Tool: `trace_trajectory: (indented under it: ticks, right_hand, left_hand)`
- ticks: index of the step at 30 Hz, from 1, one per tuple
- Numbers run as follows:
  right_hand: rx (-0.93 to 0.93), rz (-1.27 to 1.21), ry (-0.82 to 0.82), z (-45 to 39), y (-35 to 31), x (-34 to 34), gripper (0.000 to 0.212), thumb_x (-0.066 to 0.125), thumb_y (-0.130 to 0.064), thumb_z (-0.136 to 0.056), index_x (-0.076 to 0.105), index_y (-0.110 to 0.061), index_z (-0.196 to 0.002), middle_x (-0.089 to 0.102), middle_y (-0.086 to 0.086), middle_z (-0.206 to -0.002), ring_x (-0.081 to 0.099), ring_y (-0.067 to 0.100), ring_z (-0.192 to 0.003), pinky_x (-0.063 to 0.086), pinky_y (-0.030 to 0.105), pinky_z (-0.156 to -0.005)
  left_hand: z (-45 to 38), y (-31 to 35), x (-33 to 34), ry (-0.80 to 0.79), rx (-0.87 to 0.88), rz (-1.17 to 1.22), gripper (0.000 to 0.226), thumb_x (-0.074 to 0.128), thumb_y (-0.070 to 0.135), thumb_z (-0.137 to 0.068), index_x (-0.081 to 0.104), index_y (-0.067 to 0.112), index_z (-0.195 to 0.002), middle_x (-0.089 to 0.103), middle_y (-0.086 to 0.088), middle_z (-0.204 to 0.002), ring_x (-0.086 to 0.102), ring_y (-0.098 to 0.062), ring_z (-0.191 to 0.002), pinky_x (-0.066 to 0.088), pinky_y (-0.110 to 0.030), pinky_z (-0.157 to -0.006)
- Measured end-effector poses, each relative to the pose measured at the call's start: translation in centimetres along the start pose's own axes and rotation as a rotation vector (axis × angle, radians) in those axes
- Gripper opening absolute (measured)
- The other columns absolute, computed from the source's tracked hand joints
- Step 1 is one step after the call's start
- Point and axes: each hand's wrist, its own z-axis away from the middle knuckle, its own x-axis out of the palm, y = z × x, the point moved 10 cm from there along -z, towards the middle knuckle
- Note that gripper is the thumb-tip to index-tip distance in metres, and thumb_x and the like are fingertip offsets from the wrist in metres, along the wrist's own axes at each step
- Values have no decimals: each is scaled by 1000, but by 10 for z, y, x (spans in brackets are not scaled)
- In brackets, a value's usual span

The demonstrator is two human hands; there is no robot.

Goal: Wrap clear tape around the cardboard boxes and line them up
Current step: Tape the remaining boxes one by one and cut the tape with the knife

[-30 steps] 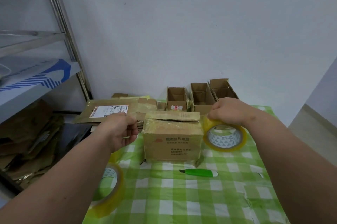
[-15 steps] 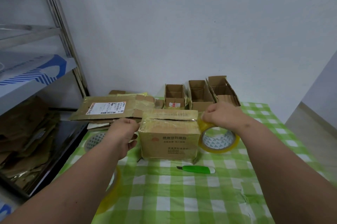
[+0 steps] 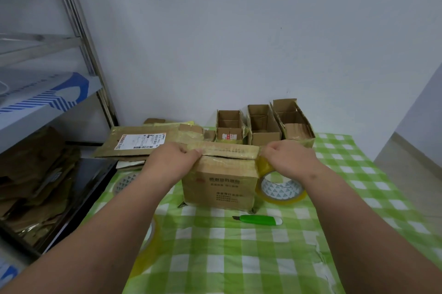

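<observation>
A closed cardboard box (image 3: 222, 186) with printed text stands in the middle of the green checked table (image 3: 239, 257). My left hand (image 3: 172, 162) rests on the box's top left corner, fingers pressing on the lid; a tape end in it cannot be made out. My right hand (image 3: 287, 159) grips a roll of clear yellowish tape (image 3: 279, 188) held against the box's right side. Three open cardboard boxes (image 3: 258, 124) stand in a row at the back by the wall.
A green utility knife (image 3: 259, 219) lies in front of the box. Two more tape rolls (image 3: 148, 246) sit under my left arm. Flattened cardboard with a shipping label (image 3: 138, 143) lies at the back left. A metal shelf (image 3: 47, 102) stands left.
My left hand moved from the box's left side up onto its top left corner. My right hand brought the tape roll tight against the box's right side.
</observation>
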Motion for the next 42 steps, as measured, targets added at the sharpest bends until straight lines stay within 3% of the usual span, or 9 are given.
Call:
trace_trajectory:
  ticks: [2, 5, 11, 15, 19, 26, 29, 35, 42]
  right_hand:
    - [50, 56, -36, 1, 0, 6, 67, 19, -72, -94, 66, -32, -120, 65, -2, -124, 55, 24, -117, 32, 51, -106]
    - [115, 159, -111, -5, 4, 17, 82, 20, -92, -75, 66, -31, -104, 66, -2, -114, 58, 26, -109, 38, 49, -100]
    - [140, 129, -91, -8, -11, 14, 56, 38, -78, -83, 55, -26, -96, 62, 0, -116, 55, 27, -115, 30, 49, -103]
    - [151, 178, -93, -5, -14, 22, 87, 27, -99, -66, 63, -28, -100, 66, -2, -113, 56, 27, -117, 26, 53, -104]
    - [149, 147, -119, -9, -11, 24, 81, 37, -98, -64, 61, -26, -90, 65, -2, -105, 57, 26, -110, 30, 51, -102]
    - [62, -226, -266, -3, -2, 29, 49, 66, -61, -83, 69, -14, -100, 66, 1, -101, 61, 18, -92, 47, 35, -79]
    - [50, -298, -297, 2, 1, 26, 42, 72, -52, -83, 72, -17, -106, 68, 1, -104, 63, 20, -95, 50, 38, -91]
    - [135, 43, -153, -4, -4, 30, 73, 46, -92, -64, 66, -27, -90, 65, -4, -103, 59, 22, -101, 42, 45, -95]
    - [82, 6, -188, -5, -8, 30, 63, 53, -82, -74, 61, -20, -81, 61, -1, -89, 62, 23, -93, 47, 42, -89]
  left_hand:
    - [-3, -1, 2, -10, -12, 21, 37, 63, 48, -90, 61, 13, -80, 63, -2, -85, 57, -20, -81, 46, -35, -76]
    - [-7, -3, 2, -12, -15, -17, 31, 66, 50, -85, 59, 20, -90, 61, 3, -90, 56, -19, -88, 47, -34, -76]
    - [-15, 11, 7, -36, 32, -330, 47, 49, 61, -89, 54, 14, -89, 52, 3, -79, 53, -20, -79, 42, -32, -69]
    - [-15, 12, 12, -35, 15, -349, 63, 56, 80, -76, 48, 18, -84, 48, 4, -76, 56, -24, -84, 46, -33, -69]
    - [-16, 7, 13, -20, 19, -300, 64, 61, 76, -76, 48, 16, -91, 48, 4, -78, 53, -22, -83, 41, -33, -65]
    - [-15, -7, 13, 11, 8, -143, 61, 65, 72, -76, 55, 13, -89, 62, 1, -91, 57, -18, -83, 43, -34, -65]
    - [-11, -5, 11, 19, 4, -160, 63, 63, 72, -77, 52, 14, -100, 59, 4, -101, 55, -21, -93, 38, -32, -66]
    - [-4, 2, 11, 19, 2, -318, 74, 52, 86, -70, 52, 19, -101, 59, 0, -98, 55, -23, -87, 45, -33, -68]
    - [1, -6, 14, -11, -56, -106, 76, 68, 78, -67, 54, 14, -107, 60, 0, -98, 57, -22, -90, 44, -33, -64]
